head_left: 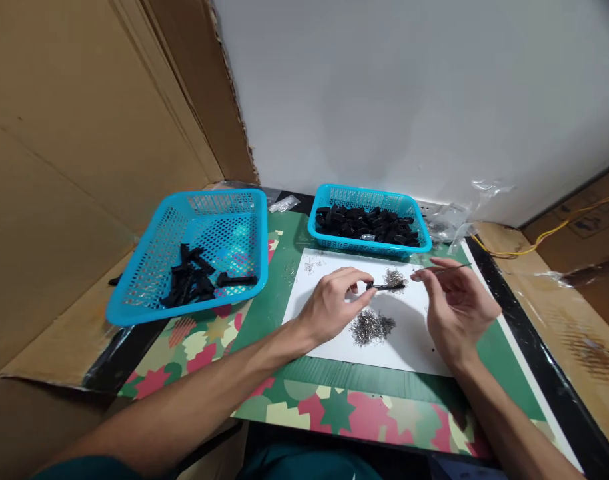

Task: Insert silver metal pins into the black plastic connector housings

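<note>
Pinching black part (388,287) btwn thumb + fingertips of L hand (339,300), above white sheet (334,350), w/ metal bits (372,328) piled nearby. Holding thin tool (452,269) in narrow pinch of R hand (457,313) – near part's far end. Behind, small blue basket (369,247) of black pcs (379,223); at L, larger blue basket (229,240) w/ more

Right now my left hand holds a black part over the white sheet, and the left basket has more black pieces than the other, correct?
Not quite: the head view shows the left basket with fewer black pieces than the back basket. Your left hand does hold a black part over the white sheet.
</note>
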Tool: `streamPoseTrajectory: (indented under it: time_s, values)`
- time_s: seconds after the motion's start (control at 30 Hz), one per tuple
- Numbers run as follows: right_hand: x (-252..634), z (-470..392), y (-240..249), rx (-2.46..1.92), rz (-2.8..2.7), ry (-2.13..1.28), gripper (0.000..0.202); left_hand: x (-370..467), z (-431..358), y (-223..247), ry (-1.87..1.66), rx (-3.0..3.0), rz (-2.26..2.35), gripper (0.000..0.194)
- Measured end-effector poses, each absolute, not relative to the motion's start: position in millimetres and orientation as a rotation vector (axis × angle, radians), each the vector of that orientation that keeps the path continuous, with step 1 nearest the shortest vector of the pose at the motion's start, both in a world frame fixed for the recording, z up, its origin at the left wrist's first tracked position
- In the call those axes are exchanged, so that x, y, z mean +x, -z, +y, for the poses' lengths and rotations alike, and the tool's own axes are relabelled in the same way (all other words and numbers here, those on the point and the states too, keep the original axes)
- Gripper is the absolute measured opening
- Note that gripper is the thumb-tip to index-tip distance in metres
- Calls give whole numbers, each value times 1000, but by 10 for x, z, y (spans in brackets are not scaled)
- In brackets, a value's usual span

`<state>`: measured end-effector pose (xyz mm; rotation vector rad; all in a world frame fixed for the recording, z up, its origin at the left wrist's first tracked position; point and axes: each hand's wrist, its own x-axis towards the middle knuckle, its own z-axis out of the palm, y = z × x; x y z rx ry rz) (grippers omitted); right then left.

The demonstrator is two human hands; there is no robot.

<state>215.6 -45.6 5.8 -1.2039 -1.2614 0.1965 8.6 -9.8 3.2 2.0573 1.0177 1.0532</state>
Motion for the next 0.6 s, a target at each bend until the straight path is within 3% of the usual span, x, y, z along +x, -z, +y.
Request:
streamPoseTrajectory:
  time_s: [0.2, 0.4, 0.6]
  values:
    - [2437, -322, -42, -1259, -1445, -448, 17, 81, 3, -36, -1191, 1541, 1037, 20]
    - [2496, -313, -41, -1273, -1914, -625, 21, 82, 43, -28, -1175, 1433, 1025, 18]
    - [2595, -235, 9, -1544, -1831, -489, 19, 98, -10, -26, -1128, 1437, 1007, 22]
